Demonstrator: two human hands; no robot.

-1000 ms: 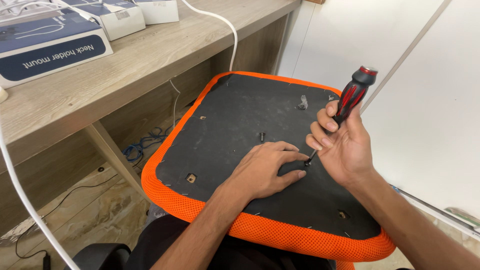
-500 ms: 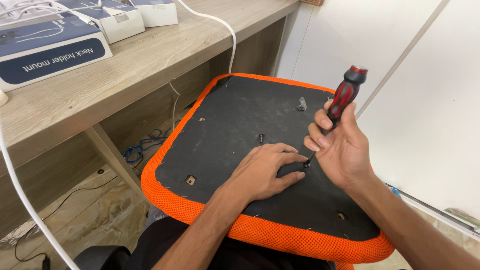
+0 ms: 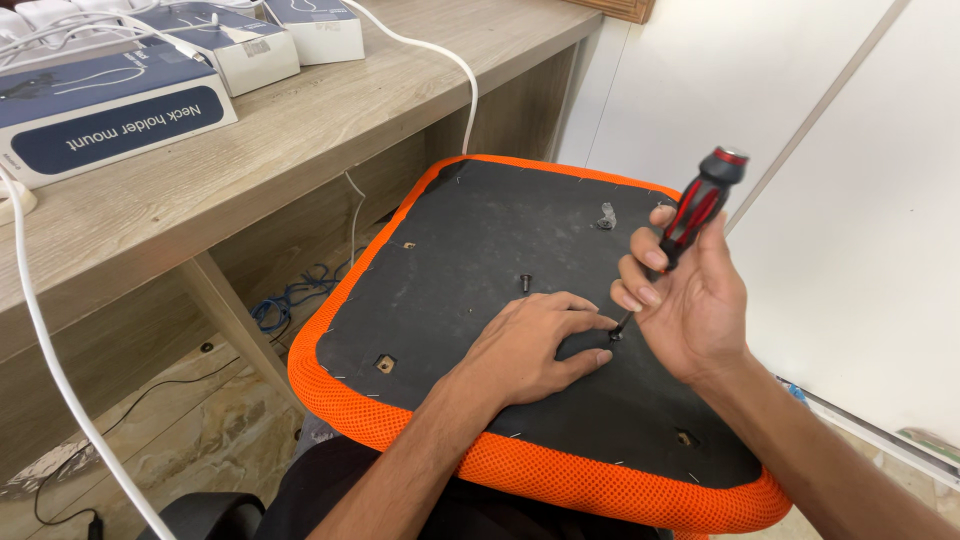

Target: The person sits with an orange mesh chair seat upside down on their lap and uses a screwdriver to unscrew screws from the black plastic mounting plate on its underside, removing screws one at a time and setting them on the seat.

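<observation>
An upturned chair seat [image 3: 460,250] with a black underside and orange mesh rim rests on my lap. My right hand [image 3: 690,300] grips a red-and-black screwdriver [image 3: 695,215], tilted, its tip on a screw [image 3: 614,334] in the seat's underside. My left hand [image 3: 535,350] lies flat on the black fabric, fingertips pinching around that screw. A second screw [image 3: 525,283] stands loose just above my left hand. A small grey fitting [image 3: 605,218] sits near the seat's far edge.
A wooden desk [image 3: 300,130] stands at left, carrying a blue-and-white box [image 3: 100,115] and smaller white boxes [image 3: 250,45]. White cables [image 3: 440,60] trail over it. White wall panels [image 3: 800,150] are at right. Threaded holes [image 3: 384,364] dot the seat.
The screwdriver handle has shifted slightly in my right hand, as if turned. My left hand stays at the screw.
</observation>
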